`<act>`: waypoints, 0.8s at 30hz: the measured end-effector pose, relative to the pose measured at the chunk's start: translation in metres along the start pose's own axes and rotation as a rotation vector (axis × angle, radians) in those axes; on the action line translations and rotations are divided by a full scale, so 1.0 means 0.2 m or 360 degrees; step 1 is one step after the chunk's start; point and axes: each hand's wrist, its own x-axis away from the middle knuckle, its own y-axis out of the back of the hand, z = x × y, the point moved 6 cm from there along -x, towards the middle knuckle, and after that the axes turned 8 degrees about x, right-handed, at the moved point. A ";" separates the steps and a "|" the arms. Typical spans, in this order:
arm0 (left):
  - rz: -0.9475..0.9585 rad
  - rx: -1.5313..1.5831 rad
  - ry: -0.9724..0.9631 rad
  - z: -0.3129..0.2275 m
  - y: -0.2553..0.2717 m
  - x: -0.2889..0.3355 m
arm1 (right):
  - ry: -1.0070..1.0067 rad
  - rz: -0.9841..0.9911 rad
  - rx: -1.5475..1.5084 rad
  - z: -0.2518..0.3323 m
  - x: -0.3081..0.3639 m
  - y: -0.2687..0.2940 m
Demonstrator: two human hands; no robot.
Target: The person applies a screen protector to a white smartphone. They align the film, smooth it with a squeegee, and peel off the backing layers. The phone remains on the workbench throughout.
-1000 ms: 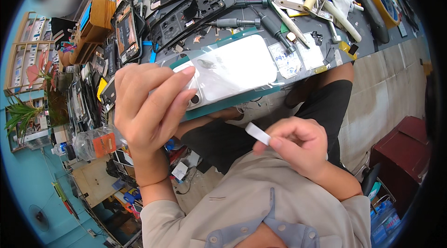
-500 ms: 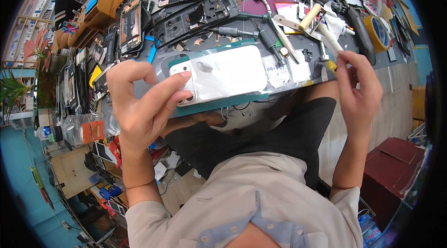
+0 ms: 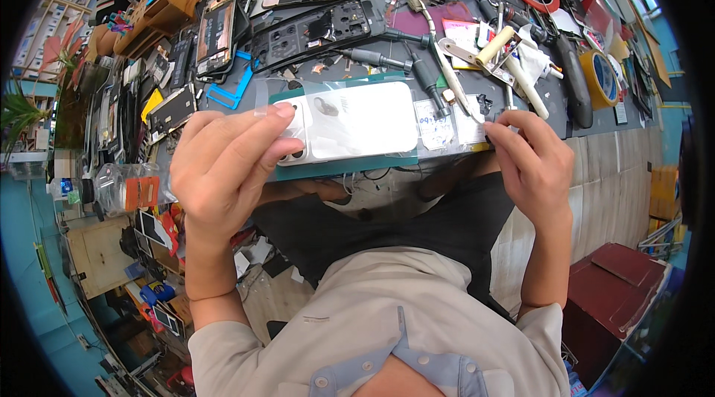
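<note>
A white smartphone (image 3: 365, 121) lies back up on a teal mat (image 3: 350, 167) at the table's front edge, clear film over it. The thumb and index finger of my left hand (image 3: 227, 162) grip its left end at the camera corner, partly covering the lenses. A strip of clear film (image 3: 261, 97) stands up beside those fingers. My right hand (image 3: 536, 166) is at the table edge, fingers loosely curled and apart, with nothing visible in them. Its index fingertip is close to the end of a pale, slim brush-like tool (image 3: 447, 69); whether they touch I cannot tell.
Beyond the phone lie grey screwdrivers (image 3: 372, 58), a cream-handled roller (image 3: 495, 45), and a black phone frame (image 3: 313, 32). A yellow tape roll (image 3: 598, 78) stands far right. Loose phone parts and a blue frame (image 3: 227, 95) are at left, near a clear plastic bottle (image 3: 126, 187).
My right hand has let go of the roller's pale handle, which now rests on the table, and moved left and down. My left fingers stay at the phone's camera corner.
</note>
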 end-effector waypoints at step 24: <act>-0.0437 0.0643 0.0280 0.01 -0.07 0.00 | 0.0280 0.0091 -0.0382 0.15 -0.11 0.02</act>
